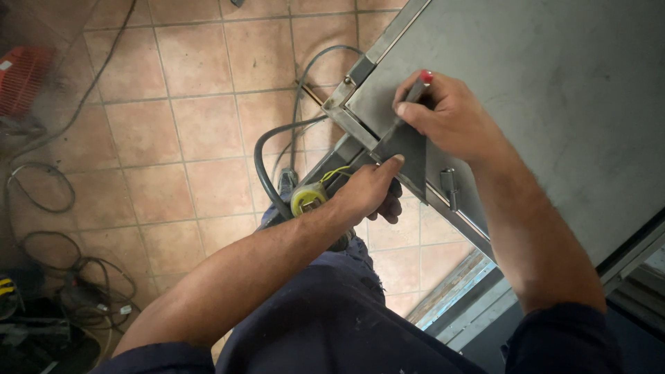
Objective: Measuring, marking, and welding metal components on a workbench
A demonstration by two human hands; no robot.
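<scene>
A small dark grey triangular steel plate point(409, 156) stands against the corner of a large grey sheet-metal panel point(540, 90), just beside its light metal frame edge point(350, 114). The person's right hand point(450, 114) is closed around a slim marking tool with a red cap point(415, 90), its tip touching the top of the plate. The left hand point(367, 190) pinches the plate's lower edge with the thumb on its face, and seems also to grip a tool with a yellow-green round part point(308, 199) and a thick black cable point(267, 166); the grip itself is partly hidden.

This looks like the marking step: tracing the plate's position on the panel. The next stroke calls for holding the plate still.

No container shows clearly. A red ribbed object point(21, 76) sits far left on the terracotta tiled floor point(194, 125), its contents unseen, with loose dark cables point(48, 187) nearby.
</scene>
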